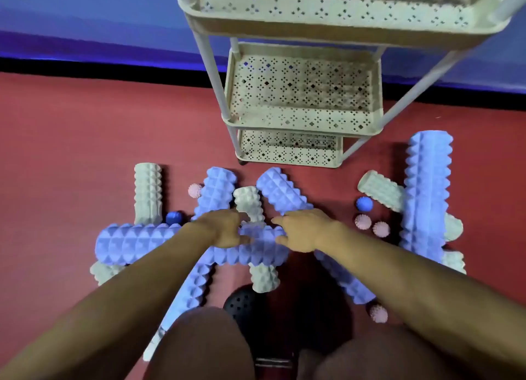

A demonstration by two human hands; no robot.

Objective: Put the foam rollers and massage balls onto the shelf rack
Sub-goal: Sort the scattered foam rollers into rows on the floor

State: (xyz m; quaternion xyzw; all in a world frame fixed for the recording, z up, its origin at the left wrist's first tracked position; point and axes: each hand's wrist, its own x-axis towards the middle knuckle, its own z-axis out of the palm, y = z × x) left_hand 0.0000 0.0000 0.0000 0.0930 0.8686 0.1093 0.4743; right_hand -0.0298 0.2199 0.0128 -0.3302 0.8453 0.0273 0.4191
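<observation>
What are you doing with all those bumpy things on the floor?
A person is reaching down with both hands, left hand and right hand, for a purple foam roller lying across the pile. The rollers and spiky balls all lie on the red floor. The cream shelf rack looks empty so far.

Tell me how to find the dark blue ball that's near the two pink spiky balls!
Start at the cream shelf rack and look down to the red floor at its right. Beside the tall upright-looking purple roller sits a cluster of three balls. The smooth blue ball is the topmost one, while the two pink spiky balls below it are bristly.
</observation>
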